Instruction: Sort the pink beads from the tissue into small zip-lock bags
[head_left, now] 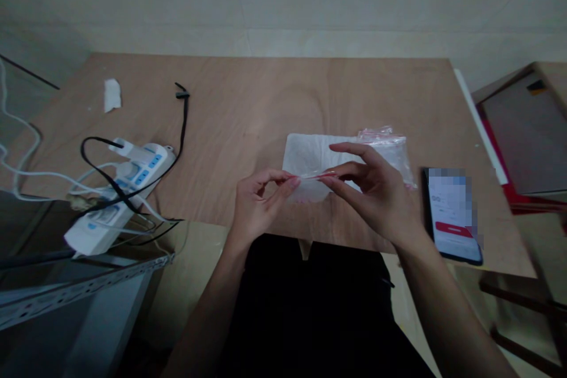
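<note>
Between my hands is a small clear zip bag (310, 190) with a reddish strip along its top edge. My left hand (261, 198) pinches the left end of that edge between thumb and forefinger. At the other end, my right hand (370, 192) grips the strip with thumb and a finger, its forefinger raised apart. Behind the bag lies a white sheet or pouch (305, 150), partly covered by my right hand. A pile of clear plastic bags (392, 150) with pinkish edges rests at its right side. Whether the held bag contains anything I cannot tell.
A phone (452, 212) with a lit screen lies to the right on the wooden table (248, 106). At left, a white power strip (119, 201) carries plugs and tangled cables by the edge. A black cable end (182, 94) and a white scrap (112, 95) lie farther back.
</note>
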The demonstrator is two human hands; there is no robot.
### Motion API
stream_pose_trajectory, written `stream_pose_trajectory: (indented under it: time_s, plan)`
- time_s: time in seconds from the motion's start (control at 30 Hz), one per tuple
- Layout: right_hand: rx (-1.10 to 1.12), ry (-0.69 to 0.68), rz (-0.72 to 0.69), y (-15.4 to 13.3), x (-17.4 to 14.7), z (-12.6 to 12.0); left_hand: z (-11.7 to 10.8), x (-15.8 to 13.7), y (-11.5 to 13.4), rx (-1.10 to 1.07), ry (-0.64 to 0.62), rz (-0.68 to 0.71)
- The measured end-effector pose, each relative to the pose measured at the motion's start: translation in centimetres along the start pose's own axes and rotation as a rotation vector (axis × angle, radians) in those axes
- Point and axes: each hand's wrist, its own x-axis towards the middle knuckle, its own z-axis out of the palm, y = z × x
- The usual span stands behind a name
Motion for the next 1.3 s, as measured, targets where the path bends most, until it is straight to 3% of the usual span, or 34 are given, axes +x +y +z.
stream_pose_trajectory:
  time_s: [0.3,0.5,0.77,1.03,1.3]
  plan:
    - [0.112,0.070,0.076,0.8,-0.1,0.9,0.1,0.0,0.8,-0.131,0.035,-0.009]
    - [0.055,0.072,0.088,0.4,-0.7,0.8,-0.1,0.3,1.0,-0.092,-0.077,-0.054]
    - [0.116,0.024,0.090,0.9,-0.4,1.9,0.5,0.0,1.1,-0.035,-0.023,-0.040]
    - [-0.042,0.079,0.014,0.2,-0.5,2.1,0.7,-0.1,1.0,-0.103,-0.151,-0.105]
    - [-0.068,0.043,0.055,0.8,-1.2,1.6,1.5,-0.2,1.3,0.067,-0.083,0.033]
